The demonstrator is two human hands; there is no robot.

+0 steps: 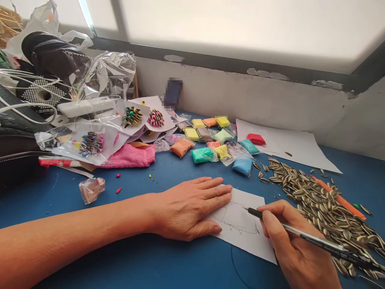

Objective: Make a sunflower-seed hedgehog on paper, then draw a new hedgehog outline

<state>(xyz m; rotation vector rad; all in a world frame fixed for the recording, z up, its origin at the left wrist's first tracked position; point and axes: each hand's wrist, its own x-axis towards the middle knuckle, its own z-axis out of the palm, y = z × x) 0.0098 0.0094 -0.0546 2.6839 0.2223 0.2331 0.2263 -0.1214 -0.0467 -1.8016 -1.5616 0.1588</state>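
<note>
The blue tabletop (135,261) carries a white sheet (255,247) — left hand (192,209) flat, fingers extended, over its left edge. By its right edge, the right hand (296,241) pinches a pen (319,241).

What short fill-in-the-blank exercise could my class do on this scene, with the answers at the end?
1. The right hand holds a ____ over the sketched-on paper.
2. The hand lying across the paper with its fingers outstretched is the person's ____ one.
3. The heap of striped seeds lies to the ____ of the sketched-on paper.
4. The tabletop is coloured ____.

Missing words: pen; left; right; blue.
</note>
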